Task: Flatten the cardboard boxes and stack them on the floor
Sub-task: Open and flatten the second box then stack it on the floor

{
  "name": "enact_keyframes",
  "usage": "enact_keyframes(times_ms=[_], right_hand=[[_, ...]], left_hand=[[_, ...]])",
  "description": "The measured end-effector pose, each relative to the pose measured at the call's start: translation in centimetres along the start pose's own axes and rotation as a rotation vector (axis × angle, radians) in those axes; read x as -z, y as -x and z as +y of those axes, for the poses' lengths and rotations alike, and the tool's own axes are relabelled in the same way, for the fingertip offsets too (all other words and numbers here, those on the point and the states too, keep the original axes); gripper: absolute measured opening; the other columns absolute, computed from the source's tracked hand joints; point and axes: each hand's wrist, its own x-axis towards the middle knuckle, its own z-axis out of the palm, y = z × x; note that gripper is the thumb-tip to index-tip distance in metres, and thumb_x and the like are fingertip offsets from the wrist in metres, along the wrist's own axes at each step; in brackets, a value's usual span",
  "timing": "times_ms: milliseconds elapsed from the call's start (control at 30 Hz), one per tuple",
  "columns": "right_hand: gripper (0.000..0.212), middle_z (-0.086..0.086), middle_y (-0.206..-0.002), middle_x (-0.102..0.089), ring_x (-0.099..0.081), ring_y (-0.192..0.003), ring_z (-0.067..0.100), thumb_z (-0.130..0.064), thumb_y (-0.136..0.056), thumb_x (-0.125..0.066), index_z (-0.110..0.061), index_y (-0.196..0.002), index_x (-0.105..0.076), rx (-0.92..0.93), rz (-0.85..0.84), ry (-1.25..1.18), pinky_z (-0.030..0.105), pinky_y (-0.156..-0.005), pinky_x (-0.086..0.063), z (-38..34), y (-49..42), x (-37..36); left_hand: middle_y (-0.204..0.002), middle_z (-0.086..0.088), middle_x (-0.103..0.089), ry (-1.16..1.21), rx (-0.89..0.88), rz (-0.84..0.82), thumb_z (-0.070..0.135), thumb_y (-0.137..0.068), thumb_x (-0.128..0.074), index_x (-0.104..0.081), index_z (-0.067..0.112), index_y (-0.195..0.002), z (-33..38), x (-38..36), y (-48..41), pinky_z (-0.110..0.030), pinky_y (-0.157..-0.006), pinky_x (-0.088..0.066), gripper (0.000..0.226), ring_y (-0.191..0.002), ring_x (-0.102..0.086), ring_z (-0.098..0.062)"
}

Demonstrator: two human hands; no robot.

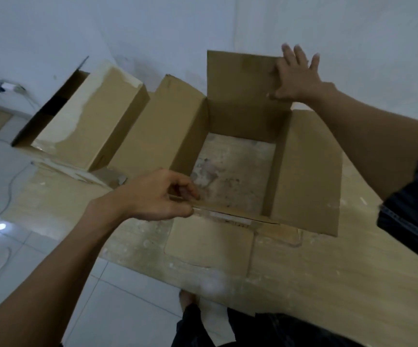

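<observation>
An open brown cardboard box (305,171) stands on a wooden table (303,276), flaps spread, with the tabletop showing through its open bottom. My left hand (157,194) pinches the near flap's edge at the box's front left. My right hand (298,76) grips the top right edge of the upright far flap, fingers over the rim. A second cardboard box (97,121), with torn pale patches, lies on its side to the left, touching the first box's left flap.
A torn scrap of cardboard (110,177) lies by the second box. White tiled floor (27,246) is at the left, with a thin cable (7,194) and a wall plug (7,86). White wall behind. My legs (202,324) show below the table edge.
</observation>
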Motion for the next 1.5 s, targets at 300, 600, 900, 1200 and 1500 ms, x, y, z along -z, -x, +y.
enact_keyframes(times_ms=[300, 600, 900, 1200, 1500], right_hand=[[0.024, 0.016, -0.086, -0.057, -0.055, -0.078, 0.032, -0.011, -0.087, -0.052, -0.006, -0.110, -0.053, 0.155, 0.216, -0.030, 0.042, -0.077, -0.044, 1.3, 2.2, 2.0], [0.030, 0.025, -0.096, -0.062, -0.057, -0.084, 0.044, -0.002, -0.079, -0.059, -0.004, -0.108, -0.065, 0.061, 0.563, 0.219, 0.054, -0.083, -0.044, 10.6, 16.3, 13.1], [0.043, 0.022, -0.084, -0.062, -0.052, -0.070, 0.041, -0.020, -0.071, -0.042, -0.009, -0.100, -0.071, 0.029, 0.715, 0.206, 0.039, -0.060, -0.033, 9.0, 38.0, 9.0], [0.018, 0.011, -0.072, -0.064, -0.060, -0.061, 0.036, -0.015, -0.081, -0.062, -0.013, -0.092, -0.076, -0.141, 0.443, 0.100, 0.032, -0.046, -0.045, 7.8, 50.3, -2.0], [0.031, 0.014, -0.074, -0.062, -0.056, -0.060, 0.030, -0.006, -0.069, -0.078, -0.009, -0.099, -0.072, -0.077, 0.364, 0.127, 0.029, -0.047, -0.037, 6.2, 52.6, -5.7]], left_hand=[[-0.081, -0.001, -0.074, -0.451, -0.059, 0.280, 0.045, -0.089, -0.057, -0.073, 0.022, -0.106, -0.3, -1.4, 0.0, -0.025, -0.060, -0.038, 0.033, -0.064, -0.060, -0.014], [-0.053, -0.001, -0.054, -0.293, 0.002, 0.687, 0.038, -0.088, -0.062, -0.072, 0.007, -0.091, 4.1, 4.1, 1.3, -0.030, -0.049, -0.037, 0.033, -0.050, -0.051, -0.018], [-0.069, -0.019, -0.066, -0.107, -0.095, 0.964, 0.034, -0.093, -0.056, -0.072, 0.005, -0.091, 4.3, -3.7, 4.1, -0.032, -0.055, -0.040, 0.034, -0.061, -0.059, -0.032], [-0.098, -0.019, -0.072, -0.129, -0.113, 0.803, 0.018, -0.090, -0.061, -0.072, 0.008, -0.107, 0.2, -15.3, 5.6, -0.040, -0.075, -0.047, 0.023, -0.092, -0.064, -0.038], [-0.098, -0.013, -0.074, -0.017, -0.060, 0.732, 0.025, -0.085, -0.068, -0.072, 0.015, -0.109, -1.7, -19.1, 5.5, -0.040, -0.079, -0.050, 0.027, -0.092, -0.066, -0.035]])
